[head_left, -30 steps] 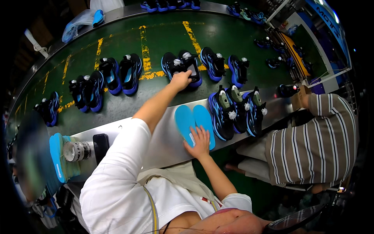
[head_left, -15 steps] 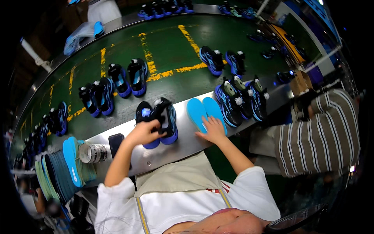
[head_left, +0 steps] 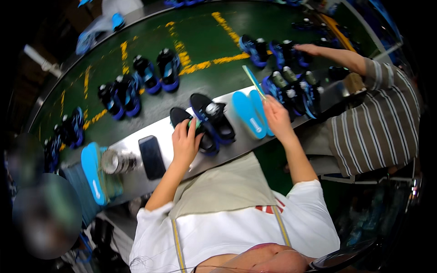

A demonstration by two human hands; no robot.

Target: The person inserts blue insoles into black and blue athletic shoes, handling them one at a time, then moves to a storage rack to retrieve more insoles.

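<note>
Black sneakers rest on the steel ledge, my left hand grasping one; my right hand lifts one insole; both shoes not yet fitted.

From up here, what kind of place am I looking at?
Most likely a shoe factory assembly line: pairs of black-and-blue sneakers ride a green conveyor belt, and blue insoles lie on the metal workbench.

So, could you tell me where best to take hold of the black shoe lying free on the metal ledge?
Probably at the heel collar of the black shoe, coming from the near side. Its heel end points toward the person, the opening faces up, and the left hand covers only the other shoe beside it.
</note>
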